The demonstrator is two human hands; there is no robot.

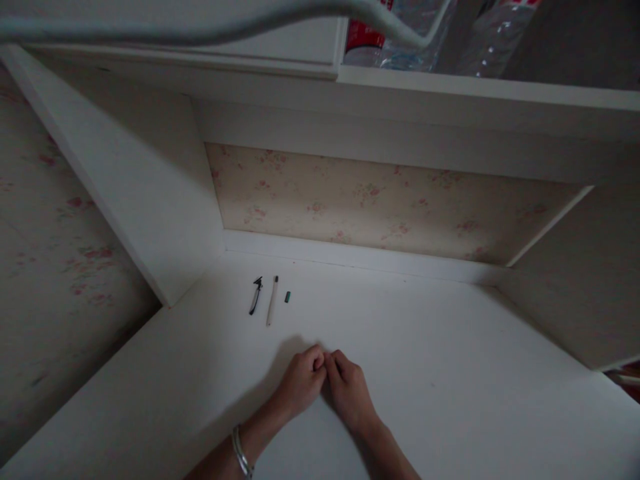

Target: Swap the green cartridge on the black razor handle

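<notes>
My left hand and my right hand rest on the white desk, fingertips pressed together in the middle. Both hands have curled fingers; whatever sits between them is hidden. A silver bangle circles my left wrist. Farther back on the desk lie a small black tool, a pale pen-like stick and a tiny green piece, side by side and apart from my hands.
The desk sits in a white alcove with side panels and floral wallpaper behind. A shelf above carries plastic bottles. A pale cable crosses the top of the view.
</notes>
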